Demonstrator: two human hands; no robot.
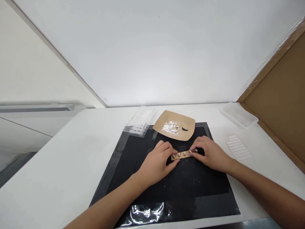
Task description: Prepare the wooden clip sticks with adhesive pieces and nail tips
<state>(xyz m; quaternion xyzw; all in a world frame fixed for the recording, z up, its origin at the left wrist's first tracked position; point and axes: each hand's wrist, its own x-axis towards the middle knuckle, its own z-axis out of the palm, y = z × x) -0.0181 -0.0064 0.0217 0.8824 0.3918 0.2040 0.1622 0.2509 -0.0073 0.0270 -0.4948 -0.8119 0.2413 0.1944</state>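
Observation:
On the black mat, a narrow tan strip carries a row of small round metal posts with white tops. My left hand grips the strip's left end, thumb along the near edge and fingers on the far side. At the other end, my right hand has thumb and index finger pinched around a post near the strip's right end. Whatever lies between those fingertips is too small to make out, and the fingers partly cover that end. Fine white specks are scattered on the mat around the strip.
Behind the strip stands a tan square plate with white scraps and a dark sliver. A clear plastic case overlaps the mat's back left corner. To the right lie a sheet of white tabs, a clear tray and a cardboard wall.

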